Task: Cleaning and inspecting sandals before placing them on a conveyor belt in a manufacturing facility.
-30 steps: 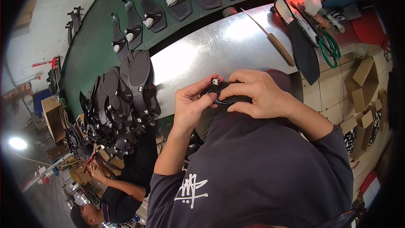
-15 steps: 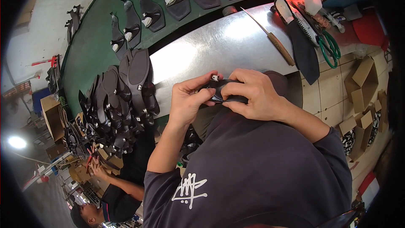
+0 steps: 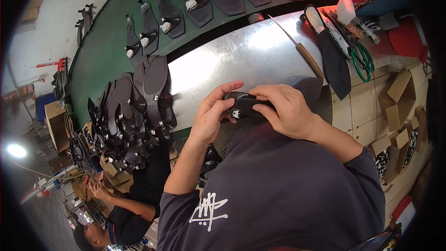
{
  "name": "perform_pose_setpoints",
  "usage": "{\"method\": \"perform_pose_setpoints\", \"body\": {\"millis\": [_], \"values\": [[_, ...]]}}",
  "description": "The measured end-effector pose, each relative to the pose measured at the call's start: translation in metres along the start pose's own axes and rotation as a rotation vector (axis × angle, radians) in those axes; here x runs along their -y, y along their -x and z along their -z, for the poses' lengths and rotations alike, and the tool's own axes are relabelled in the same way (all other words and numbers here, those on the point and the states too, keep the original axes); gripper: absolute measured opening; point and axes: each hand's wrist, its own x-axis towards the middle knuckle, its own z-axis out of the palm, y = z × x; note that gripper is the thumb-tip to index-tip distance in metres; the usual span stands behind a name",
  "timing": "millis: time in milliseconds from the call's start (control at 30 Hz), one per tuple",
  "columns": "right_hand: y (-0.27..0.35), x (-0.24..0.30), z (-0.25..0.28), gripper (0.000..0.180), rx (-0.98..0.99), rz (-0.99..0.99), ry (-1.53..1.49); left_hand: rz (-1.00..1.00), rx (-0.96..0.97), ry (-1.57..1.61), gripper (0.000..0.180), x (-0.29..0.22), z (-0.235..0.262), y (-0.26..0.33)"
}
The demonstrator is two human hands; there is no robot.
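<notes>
Close in front of my body I hold a dark sandal between both hands. Its sole point(image 3: 310, 89) sticks out beyond my right hand over the near edge of the metal plate. My left hand point(image 3: 209, 117) pinches the glossy black strap point(image 3: 244, 97) with its thumb, the index finger stretched out above. A small white piece point(image 3: 235, 114) shows at the strap's lower side. The fingers and thumb of my right hand point(image 3: 290, 114) grip the strap's other side and cover part of the sandal.
Piled sandals point(image 3: 155, 79) lie left of the metal plate point(image 3: 204, 60); more line the green belt point(image 3: 109, 42). Rightward are a wooden-handled pointed tool point(image 3: 309, 60), a dark sole point(image 3: 335, 67), green-handled scissors point(image 3: 362, 62) and cardboard boxes point(image 3: 397, 93). Another person point(image 3: 132, 218) works at lower left.
The sandal has turned in my hands: its white piece went from the strap's upper side to its lower side. My right-hand fingers have shifted along the strap.
</notes>
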Motion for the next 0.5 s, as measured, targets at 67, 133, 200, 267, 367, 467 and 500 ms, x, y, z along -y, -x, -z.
{"method": "perform_pose_setpoints", "body": {"millis": [67, 133, 200, 267, 367, 467, 500], "values": [[0.001, 0.001, 0.0, 0.017, -0.01, -0.032, -0.028, 0.019, 0.017, -0.016, 0.039, -0.001, 0.0, 0.0], [0.001, 0.0, 0.003, 0.016, 0.053, -0.069, 0.004, 0.039, 0.035, -0.032, 0.038, -0.002, -0.002, -0.002], [0.002, -0.001, 0.002, 0.017, 0.062, -0.066, 0.017, 0.059, 0.055, 0.014, 0.041, -0.002, -0.003, -0.003], [0.003, -0.002, 0.0, 0.017, 0.07, -0.064, 0.029, 0.069, 0.067, 0.025, 0.039, -0.001, -0.004, -0.002], [0.006, -0.004, -0.002, 0.018, 0.062, -0.045, 0.041, 0.084, 0.066, -0.001, 0.035, 0.002, -0.007, -0.001], [0.007, -0.005, -0.003, 0.018, 0.058, -0.045, 0.015, 0.041, 0.055, -0.109, 0.03, 0.007, -0.008, -0.001], [0.007, -0.005, -0.003, 0.018, 0.072, -0.08, -0.018, -0.008, 0.055, -0.179, 0.027, 0.009, -0.009, -0.001]]}}
